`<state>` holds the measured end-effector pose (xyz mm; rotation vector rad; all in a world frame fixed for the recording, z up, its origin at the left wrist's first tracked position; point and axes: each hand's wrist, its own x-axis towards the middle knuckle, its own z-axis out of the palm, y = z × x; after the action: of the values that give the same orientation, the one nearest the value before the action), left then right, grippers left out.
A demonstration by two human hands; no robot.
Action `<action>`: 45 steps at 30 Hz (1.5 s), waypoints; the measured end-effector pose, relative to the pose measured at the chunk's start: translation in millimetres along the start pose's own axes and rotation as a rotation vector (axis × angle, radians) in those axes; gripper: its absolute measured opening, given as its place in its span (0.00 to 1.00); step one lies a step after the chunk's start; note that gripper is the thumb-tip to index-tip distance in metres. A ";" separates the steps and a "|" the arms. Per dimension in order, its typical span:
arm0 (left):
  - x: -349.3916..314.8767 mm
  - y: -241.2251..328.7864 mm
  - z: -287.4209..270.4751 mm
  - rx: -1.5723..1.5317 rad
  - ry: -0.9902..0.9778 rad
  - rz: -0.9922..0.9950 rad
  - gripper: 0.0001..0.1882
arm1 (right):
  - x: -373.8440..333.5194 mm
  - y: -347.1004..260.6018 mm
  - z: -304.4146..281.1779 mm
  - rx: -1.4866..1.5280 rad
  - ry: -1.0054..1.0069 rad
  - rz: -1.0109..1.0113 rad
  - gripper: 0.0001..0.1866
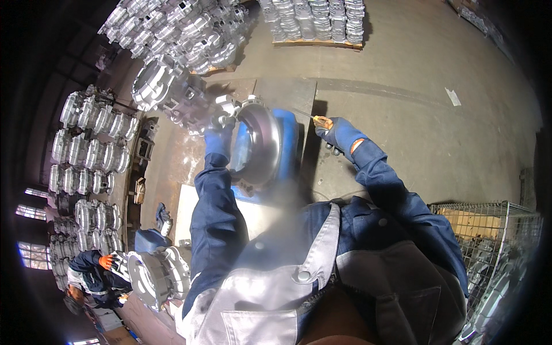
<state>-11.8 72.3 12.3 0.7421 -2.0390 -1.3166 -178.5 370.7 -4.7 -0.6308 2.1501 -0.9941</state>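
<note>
A large round metal casting [267,146] with a wide ring opening lies in front of me, resting on a blue plastic support [290,138]. My left hand [221,127], in a blue and grey glove, is closed on a lug at the casting's far left edge. Out to the right, my gloved right hand [339,133] grips a hand tool by its orange handle [323,121]. Its thin metal shaft [303,112] points left toward the casting, and whether the tip touches is blurred. A hazy smear covers part of the view.
More castings [167,86] stand just beyond my left hand, with stacked castings [184,29] behind. A loaded pallet [316,43] sits at the far side. Rows of castings [89,152] line the left. A co-worker [98,276] handles parts lower left. A wire cage [480,218] stands right.
</note>
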 end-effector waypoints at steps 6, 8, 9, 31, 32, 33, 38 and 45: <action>0.8 3.4 1.5 0.004 -0.004 0.049 0.15 | -9.2 -3.3 -5.3 0.177 -0.038 0.133 0.20; 0.0 3.7 0.8 -0.008 -0.017 0.080 0.15 | -10.3 -2.9 -6.6 0.202 0.004 0.144 0.20; -1.0 3.5 0.4 -0.004 -0.021 0.068 0.14 | -9.2 -2.0 -5.1 0.086 0.084 0.094 0.20; 16.7 -23.0 0.6 0.061 0.032 0.033 0.14 | 21.9 44.8 17.8 -0.020 -0.223 0.346 0.28; 17.0 -23.6 -0.4 0.080 0.013 0.032 0.17 | 22.0 45.0 18.3 -0.004 -0.208 0.353 0.28; 18.4 -24.0 -0.6 0.200 0.046 0.130 0.16 | 22.2 45.6 18.4 -0.010 -0.202 0.381 0.28; 14.7 -22.6 -0.4 0.009 0.038 0.050 0.15 | 16.3 51.1 14.3 0.010 -0.083 0.388 0.26; 13.4 -19.1 2.3 0.018 0.083 -0.005 0.15 | 22.4 57.1 20.4 -0.053 -0.185 0.313 0.26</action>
<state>-19.9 57.2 -3.7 0.7974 -1.9866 -1.2507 -186.0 380.2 -68.2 -0.3780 2.0371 -0.6848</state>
